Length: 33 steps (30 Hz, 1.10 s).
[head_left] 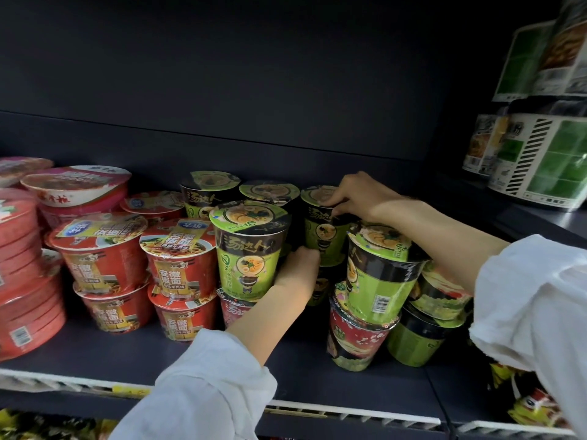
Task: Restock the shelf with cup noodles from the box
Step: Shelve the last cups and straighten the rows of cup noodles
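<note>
Two arms in white sleeves reach from the bottom edge onto a dark shelf (95, 350) w/ a white price rail along its front. Nearest, at right, a green cup noodle (379, 274) w/ a black band and barcode leans on top of a red-and-black cup (355, 341); more green cups lie tilted just beside it to the right. The left hand (298, 268) is at centre, fingers curled round the right side of a front green cup (249, 249), gripping it. That cup stands upright on a red cup, has a lime body, a black band w/ pale lettering, a cartoon noodle figure and a foil lid showing a bowl of ramen. To its left, red noodle bowls (178, 258) are stacked two high. Further back, the right hand (352, 193) comes over the top of a rear green cup (320, 223), fingertips pinching its lid rim. Two more green cups stand in the back row, left of it. Far right, white-and-green packs (546, 160) sit blurred on a neighbouring shelf.
</note>
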Tool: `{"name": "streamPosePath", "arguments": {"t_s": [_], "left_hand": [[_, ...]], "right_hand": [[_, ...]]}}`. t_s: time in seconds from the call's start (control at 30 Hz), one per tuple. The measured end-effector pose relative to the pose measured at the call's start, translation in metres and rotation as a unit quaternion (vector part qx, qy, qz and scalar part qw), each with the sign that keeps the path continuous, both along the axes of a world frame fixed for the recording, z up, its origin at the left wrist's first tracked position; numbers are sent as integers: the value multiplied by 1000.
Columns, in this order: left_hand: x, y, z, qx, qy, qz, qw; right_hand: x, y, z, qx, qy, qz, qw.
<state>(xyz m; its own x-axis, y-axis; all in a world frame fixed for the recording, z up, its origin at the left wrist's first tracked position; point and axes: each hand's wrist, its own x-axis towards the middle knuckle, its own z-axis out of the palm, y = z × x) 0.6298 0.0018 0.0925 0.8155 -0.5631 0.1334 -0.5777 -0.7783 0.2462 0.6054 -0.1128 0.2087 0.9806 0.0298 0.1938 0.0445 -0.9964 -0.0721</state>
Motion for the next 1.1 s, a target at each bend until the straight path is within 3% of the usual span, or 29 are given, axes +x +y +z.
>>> {"name": "streamPosePath", "arguments": {"t_s": [0.23, 0.5, 0.67, 0.83, 1.1], "left_hand": [[-4, 1, -3, 8, -49, 10, 999], [0, -3, -1, 36, -91, 12, 995], [-16, 0, 1, 42, -38, 16, 998], [-35, 25, -5, -59, -60, -96, 992], [-49, 38, -7, 21, -41, -205, 978]], "right_hand": [[-8, -19, 5, 163, -2, -5, 987], [-10, -10, -1, 152, -1, -26, 988], [-39, 3, -2, 103, -53, -40, 992], [-85, 11, 3, 53, -75, -74, 993], [-115, 24, -8, 71, -20, -145, 987]]}}
